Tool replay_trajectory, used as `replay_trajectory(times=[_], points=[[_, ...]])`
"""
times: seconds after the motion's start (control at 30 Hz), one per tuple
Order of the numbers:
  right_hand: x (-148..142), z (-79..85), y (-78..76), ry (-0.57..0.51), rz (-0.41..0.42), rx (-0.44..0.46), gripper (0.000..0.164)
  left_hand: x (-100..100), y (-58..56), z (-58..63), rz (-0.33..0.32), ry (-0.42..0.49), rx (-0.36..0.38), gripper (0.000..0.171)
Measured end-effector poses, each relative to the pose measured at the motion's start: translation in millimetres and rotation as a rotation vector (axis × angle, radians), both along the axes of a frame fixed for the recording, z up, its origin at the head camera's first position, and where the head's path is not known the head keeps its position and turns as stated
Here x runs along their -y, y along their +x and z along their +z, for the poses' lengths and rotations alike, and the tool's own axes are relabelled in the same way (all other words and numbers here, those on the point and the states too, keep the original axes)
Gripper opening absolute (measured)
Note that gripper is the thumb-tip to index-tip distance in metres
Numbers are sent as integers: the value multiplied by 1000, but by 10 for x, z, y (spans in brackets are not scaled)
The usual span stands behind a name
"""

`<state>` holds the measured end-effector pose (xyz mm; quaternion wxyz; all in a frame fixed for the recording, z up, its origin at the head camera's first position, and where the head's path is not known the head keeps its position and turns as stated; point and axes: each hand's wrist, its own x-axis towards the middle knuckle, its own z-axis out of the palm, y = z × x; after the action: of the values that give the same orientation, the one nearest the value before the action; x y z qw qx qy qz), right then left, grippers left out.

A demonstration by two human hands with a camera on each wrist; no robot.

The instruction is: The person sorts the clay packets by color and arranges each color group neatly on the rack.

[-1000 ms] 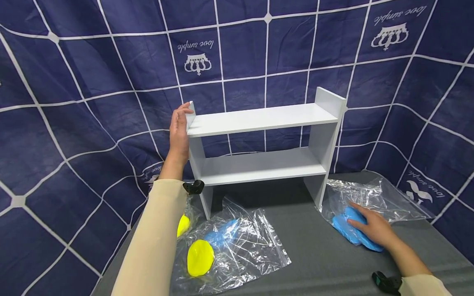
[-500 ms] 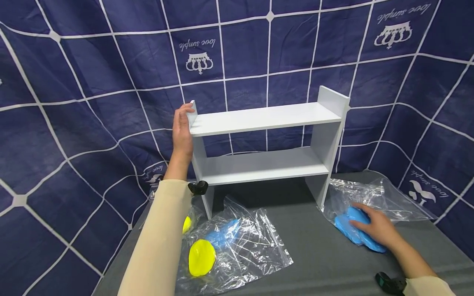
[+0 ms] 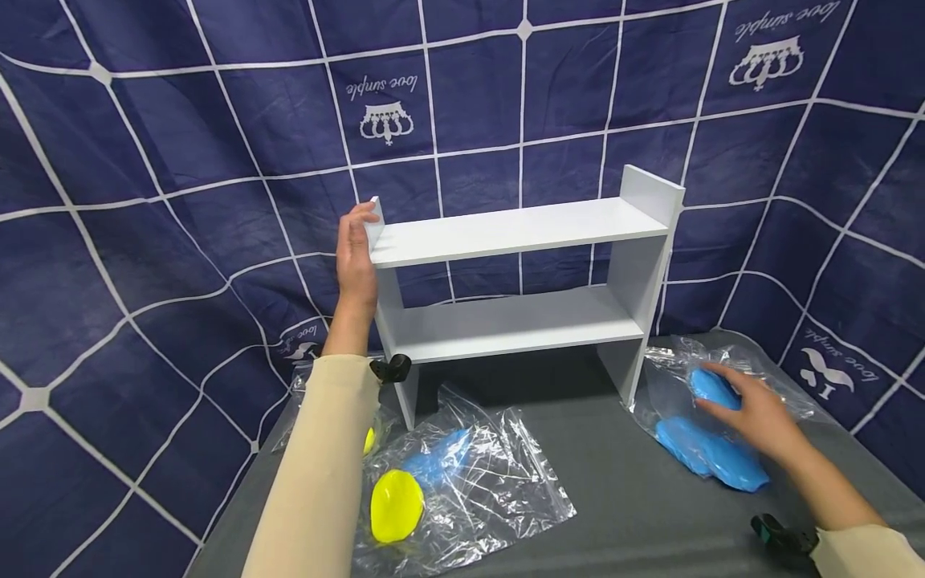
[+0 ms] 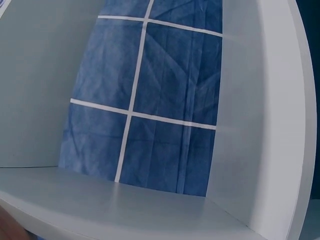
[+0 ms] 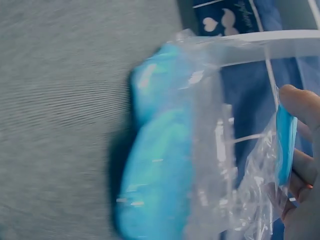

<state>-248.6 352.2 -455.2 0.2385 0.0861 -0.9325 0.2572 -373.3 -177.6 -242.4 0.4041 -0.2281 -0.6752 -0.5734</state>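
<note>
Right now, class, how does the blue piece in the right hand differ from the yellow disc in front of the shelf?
Hold: the right hand pinches the blue piece; no hand touches the yellow disc.
Place: the blue piece is right of the shelf; the yellow disc lies near its left front.
Shared: both are brightly coloured, with clear plastic about them.

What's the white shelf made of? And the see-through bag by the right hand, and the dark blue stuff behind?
White shelf: perhaps painted or coated board; its flat panels look smooth, with a soft sheen.
See-through bag: thin, glossy plastic, going by its wrinkles and bright glints.
Dark blue backdrop: seems to be matte cloth, since it hangs in soft folds.
</note>
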Motion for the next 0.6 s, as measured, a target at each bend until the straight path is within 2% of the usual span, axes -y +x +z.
replay_trajectory(times=[0.27,0.47,0.6], points=[[15,423,-64,44,-13,-34,61,27,3,1,-6,-5,-16,31],[45,823,-76,47,-30,-30,63,22,5,6,-25,-2,-25,31],[55,1070,-74,54,-30,-61,65,9,-2,-19,-41,9,-38,29]])
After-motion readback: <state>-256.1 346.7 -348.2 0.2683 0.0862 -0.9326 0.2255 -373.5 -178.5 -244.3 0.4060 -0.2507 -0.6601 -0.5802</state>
